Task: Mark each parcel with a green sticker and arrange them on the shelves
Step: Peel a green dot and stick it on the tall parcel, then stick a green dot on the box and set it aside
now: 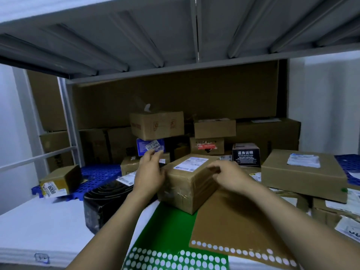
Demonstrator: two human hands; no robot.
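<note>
1. two bare hands are reaching to a taped brown parcel (188, 185) lying on a white shelf (39, 227), its far end resting among other boxes.
2. left hand (150, 172) is pressing its open palm against the parcel's left side, fingers loosely spread.
3. right hand (229, 177) is resting on the parcel's top right edge, fingers curled; whether they are pinching anything, i cannot tell.
4. a green sticker sheet (167, 234) is lying just under the parcel's near end, beside a brown sheet (233, 223).
</note>
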